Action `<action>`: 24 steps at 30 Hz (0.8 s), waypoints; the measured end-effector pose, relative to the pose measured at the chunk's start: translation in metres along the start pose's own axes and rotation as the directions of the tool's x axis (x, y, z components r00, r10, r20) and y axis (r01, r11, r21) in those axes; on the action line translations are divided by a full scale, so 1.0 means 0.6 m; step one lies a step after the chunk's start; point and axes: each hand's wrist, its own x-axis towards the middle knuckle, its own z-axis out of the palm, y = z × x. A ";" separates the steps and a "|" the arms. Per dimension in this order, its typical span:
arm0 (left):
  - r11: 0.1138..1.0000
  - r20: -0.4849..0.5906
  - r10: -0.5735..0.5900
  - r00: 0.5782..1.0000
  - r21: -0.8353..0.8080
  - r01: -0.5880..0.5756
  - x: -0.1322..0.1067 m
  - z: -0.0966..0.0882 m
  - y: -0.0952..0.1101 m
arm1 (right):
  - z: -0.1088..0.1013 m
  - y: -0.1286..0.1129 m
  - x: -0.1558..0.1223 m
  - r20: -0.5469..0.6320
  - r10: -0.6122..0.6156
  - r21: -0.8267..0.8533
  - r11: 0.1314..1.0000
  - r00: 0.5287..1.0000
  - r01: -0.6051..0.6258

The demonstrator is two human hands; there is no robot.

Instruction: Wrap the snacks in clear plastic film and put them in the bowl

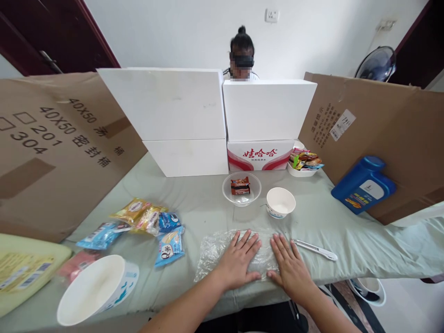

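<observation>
A crinkled sheet of clear bubble wrap point(215, 252) lies flat near the table's front edge. My left hand point(239, 259) rests palm down on it with the fingers spread. Beside it, my right hand point(291, 263) also lies flat, partly over the wrap's right side, fingers stretched out. Just right of that hand is a white utility knife point(317, 250), apart from the fingers or nearly touching them. Beyond the hands stand a white paper bowl point(280, 202) and a clear plastic bowl point(255, 196) holding a brown snack packet point(240, 186).
Several snack packets point(169, 247) lie on the left, near a large white paper bowl point(99, 291) and a yellow-green bottle point(29, 268). White boxes point(187, 106) and cardboard panels point(388, 134) wall the table. A blue bottle point(364, 185) stands right; a snack-filled bowl point(302, 172) is behind. Another person sits beyond.
</observation>
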 end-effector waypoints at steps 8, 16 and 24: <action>1.000 -0.005 -0.006 1.000 -0.006 0.006 -0.002 -0.001 -0.003 | 0.003 0.000 0.026 0.032 -0.027 0.017 1.000 0.999 0.027; 0.942 -0.289 -0.271 0.918 0.118 0.316 -0.134 -0.018 -0.091 | 0.044 0.007 0.017 0.014 0.000 0.035 0.999 1.000 0.000; 0.997 -0.193 -0.071 0.979 -0.019 0.069 -0.214 -0.037 -0.045 | -0.013 0.029 0.007 0.068 -0.058 0.188 0.981 0.996 0.045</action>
